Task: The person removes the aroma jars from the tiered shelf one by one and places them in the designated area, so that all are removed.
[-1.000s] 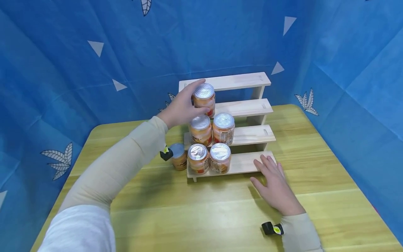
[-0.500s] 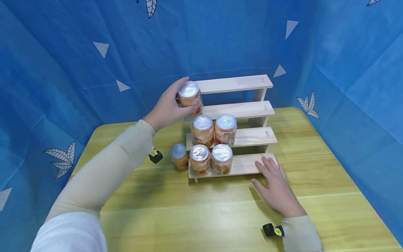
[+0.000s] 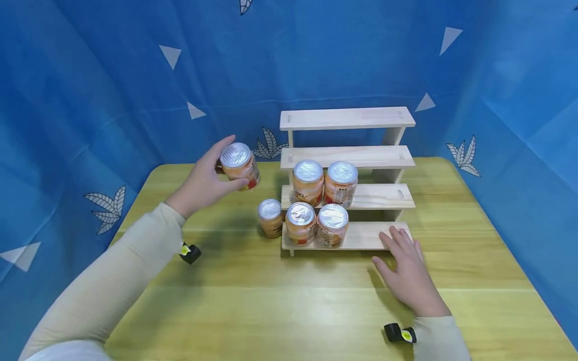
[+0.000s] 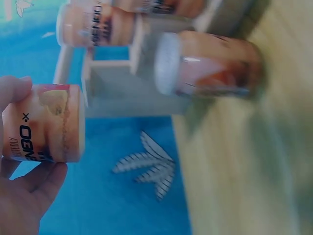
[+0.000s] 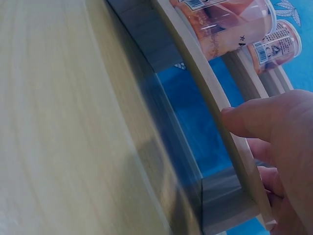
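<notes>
My left hand [image 3: 207,178] holds an orange-labelled jar [image 3: 244,170] with a silver lid, off the table to the left of a stepped wooden rack [image 3: 347,119]. In the left wrist view, thumb and fingers grip that jar [image 4: 58,125] on opposite sides. My right hand [image 3: 408,276] rests at the right end of the rack's lowest step [image 3: 366,235]. Its thumb [image 5: 249,117] lies at the step's front edge in the right wrist view, the other fingers beyond. Two similar jars [image 3: 331,228] stand on the lowest step, and two more jars [image 3: 341,185] on the second.
Another silver-lidded jar [image 3: 271,220] stands on the wooden table [image 3: 280,301], just left of the rack's lowest step. Blue cloth [image 3: 334,55] with leaf and triangle prints hangs behind and at both sides. The third and top steps [image 3: 347,156] bear no jars.
My left hand has carried its jar from the rack's third step leftward and down, away from the rack. The right hand stays on the lowest step. The head view has shifted slightly.
</notes>
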The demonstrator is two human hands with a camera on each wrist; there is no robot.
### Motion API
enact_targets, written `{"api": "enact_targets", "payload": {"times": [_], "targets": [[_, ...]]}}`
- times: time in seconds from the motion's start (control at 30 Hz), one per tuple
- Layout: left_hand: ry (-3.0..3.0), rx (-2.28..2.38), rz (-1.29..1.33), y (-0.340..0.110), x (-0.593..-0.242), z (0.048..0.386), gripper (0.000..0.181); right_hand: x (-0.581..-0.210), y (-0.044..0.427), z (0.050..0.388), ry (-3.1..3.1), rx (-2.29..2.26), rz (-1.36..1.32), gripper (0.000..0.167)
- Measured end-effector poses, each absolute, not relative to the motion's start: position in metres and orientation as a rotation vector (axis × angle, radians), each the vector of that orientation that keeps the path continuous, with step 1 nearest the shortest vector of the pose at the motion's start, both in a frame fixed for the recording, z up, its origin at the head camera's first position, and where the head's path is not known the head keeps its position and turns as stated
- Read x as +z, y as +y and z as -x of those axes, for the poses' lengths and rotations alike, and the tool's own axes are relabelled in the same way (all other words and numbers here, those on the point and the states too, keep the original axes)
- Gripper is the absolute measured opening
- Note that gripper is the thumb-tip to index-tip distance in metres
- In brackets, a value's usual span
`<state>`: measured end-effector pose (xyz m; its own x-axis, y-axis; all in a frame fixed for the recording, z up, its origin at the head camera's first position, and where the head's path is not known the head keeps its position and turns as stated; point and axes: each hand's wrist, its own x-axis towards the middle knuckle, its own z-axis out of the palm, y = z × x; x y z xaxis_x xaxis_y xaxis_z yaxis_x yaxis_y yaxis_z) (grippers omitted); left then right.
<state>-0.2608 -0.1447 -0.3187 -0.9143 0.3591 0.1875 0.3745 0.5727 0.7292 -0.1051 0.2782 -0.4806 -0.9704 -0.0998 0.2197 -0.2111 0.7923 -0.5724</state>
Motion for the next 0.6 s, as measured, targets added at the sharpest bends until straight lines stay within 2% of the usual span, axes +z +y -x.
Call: {"api": "enact_targets", "payload": {"times": [0.3,0.6], "targets": [[-2.868,-1.330,0.537,-0.185,-0.371,0.237,0.098,-0.485,0.279,0.105,-2.788,0.930,-0.244,0.059],[-2.972,-1.270,0.625,-0.181,-0.419,0.225,0.097,-0.485,0.279,0.105,-2.785,0.936,-0.240,0.058]]}}
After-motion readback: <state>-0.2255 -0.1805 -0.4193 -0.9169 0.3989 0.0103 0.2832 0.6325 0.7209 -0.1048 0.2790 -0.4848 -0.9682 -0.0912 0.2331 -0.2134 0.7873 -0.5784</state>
